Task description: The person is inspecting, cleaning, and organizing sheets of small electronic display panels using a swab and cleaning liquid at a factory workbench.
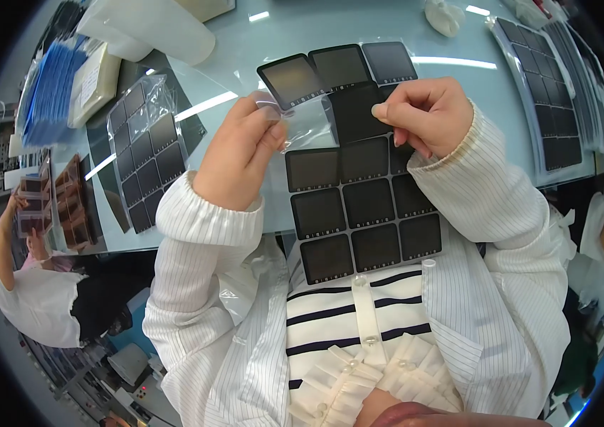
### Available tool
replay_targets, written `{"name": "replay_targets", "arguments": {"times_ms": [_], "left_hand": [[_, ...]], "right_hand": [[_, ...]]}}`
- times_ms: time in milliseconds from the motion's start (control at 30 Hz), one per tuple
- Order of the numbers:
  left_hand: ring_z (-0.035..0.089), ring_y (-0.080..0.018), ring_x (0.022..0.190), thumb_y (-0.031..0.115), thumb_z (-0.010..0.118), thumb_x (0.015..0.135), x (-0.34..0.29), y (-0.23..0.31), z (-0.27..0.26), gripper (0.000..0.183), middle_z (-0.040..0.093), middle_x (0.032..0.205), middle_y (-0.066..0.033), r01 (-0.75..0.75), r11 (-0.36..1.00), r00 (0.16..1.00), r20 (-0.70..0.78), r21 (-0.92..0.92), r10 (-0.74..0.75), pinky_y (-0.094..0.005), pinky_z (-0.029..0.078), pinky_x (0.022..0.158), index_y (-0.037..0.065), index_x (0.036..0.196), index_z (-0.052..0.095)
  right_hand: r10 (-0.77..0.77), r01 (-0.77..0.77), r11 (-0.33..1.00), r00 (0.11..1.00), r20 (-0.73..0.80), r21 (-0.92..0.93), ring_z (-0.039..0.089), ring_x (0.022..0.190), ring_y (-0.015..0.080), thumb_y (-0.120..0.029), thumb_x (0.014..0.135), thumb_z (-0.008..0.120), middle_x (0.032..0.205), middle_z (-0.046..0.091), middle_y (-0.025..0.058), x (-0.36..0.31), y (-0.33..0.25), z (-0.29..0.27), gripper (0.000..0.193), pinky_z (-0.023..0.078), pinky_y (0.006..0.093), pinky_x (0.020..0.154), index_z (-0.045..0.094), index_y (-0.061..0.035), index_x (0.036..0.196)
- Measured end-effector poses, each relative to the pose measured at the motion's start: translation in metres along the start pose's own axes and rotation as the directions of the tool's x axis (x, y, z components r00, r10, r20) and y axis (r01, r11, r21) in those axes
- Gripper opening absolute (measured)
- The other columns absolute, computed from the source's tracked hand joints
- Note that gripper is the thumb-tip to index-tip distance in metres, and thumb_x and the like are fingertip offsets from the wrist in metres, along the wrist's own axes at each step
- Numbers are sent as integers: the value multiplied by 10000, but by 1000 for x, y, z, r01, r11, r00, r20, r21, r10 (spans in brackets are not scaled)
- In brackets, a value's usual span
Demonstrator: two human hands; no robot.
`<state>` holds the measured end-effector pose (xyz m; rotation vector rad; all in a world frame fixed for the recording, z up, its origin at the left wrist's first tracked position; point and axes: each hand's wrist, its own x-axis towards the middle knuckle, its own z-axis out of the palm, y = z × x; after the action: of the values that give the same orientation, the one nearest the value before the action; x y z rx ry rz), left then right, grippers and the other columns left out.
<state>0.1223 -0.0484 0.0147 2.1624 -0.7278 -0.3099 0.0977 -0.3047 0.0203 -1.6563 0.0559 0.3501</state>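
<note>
Before me a clear tray [342,235] holds rows of dark, nearly square glass-like panels with small marks along one edge. Its near end overhangs the table edge by my body. My left hand [245,146] is closed in a pinch on a piece of clear plastic film [309,124] at the tray's left side. A tilted panel [292,80] lies just beyond those fingers, out of line with the row. My right hand [426,117] pinches the right edge of a black panel [356,114], which sits askew over the tray. The right fingertips hide part of the tray.
To the left lies another panel tray [146,164] partly under film. Behind it are blue sheets [53,89], a cream box [94,85] and a white container [149,32]. Stacked trays [544,92] stand right, crumpled white material [444,16] at the back. A person [31,292] works far left.
</note>
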Motion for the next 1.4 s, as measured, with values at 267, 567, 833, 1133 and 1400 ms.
{"name": "replay_targets", "arguments": {"times_ms": [267, 567, 833, 1133, 1400], "left_hand": [[528, -235, 808, 104, 487, 910, -26, -35, 2, 148, 509, 981, -122, 54, 976, 970, -245, 211, -1, -310, 446, 689, -36, 883, 530], [555, -217, 928, 186, 790, 666, -35, -18, 4, 518, 537, 1070, -105, 133, 887, 829, -540, 442, 145, -312, 487, 699, 71, 1122, 573], [574, -184, 759, 130, 732, 735, -72, 19, 6, 315, 619, 807, -74, -121, 969, 987, -133, -216, 94, -266, 439, 655, 24, 1014, 633], [512, -123, 600, 34, 674, 770, -219, -37, -34, 104, 578, 708, -45, 371, 888, 927, 49, -272, -372, -231, 372, 544, -23, 843, 628], [561, -130, 775, 119, 730, 765, -279, -194, 10, 317, 618, 876, -44, 268, 404, 186, -364, -875, -913, -244, 448, 653, -3, 1030, 606]], "right_hand": [[32, -30, 994, 999, -27, 102, 410, 332, 53, -153, 833, 626, 560, 574, 51, 7, 12, -24, 171, 299, 190, 337, 616, -14, 734], [-120, 129, 988, 988, 100, -90, 464, 400, 49, -114, 854, 619, 590, 585, 39, -20, -4, 20, 148, 344, 175, 387, 639, 4, 769], [-221, 301, 944, 880, 421, -132, 516, 422, 70, -53, 826, 622, 598, 599, 43, -30, 0, 64, 101, 389, 199, 396, 656, 17, 763], [-183, 200, 956, 978, 98, -214, 562, 666, 50, -20, 785, 579, 1090, 600, 71, -22, 11, 14, 411, 437, 168, 562, 556, -30, 1195], [95, -97, 987, 995, 23, 125, 597, 1019, 180, -142, 912, 508, 1368, 410, 155, -29, 20, -51, 479, 517, 221, 732, 365, -13, 1351]]}}
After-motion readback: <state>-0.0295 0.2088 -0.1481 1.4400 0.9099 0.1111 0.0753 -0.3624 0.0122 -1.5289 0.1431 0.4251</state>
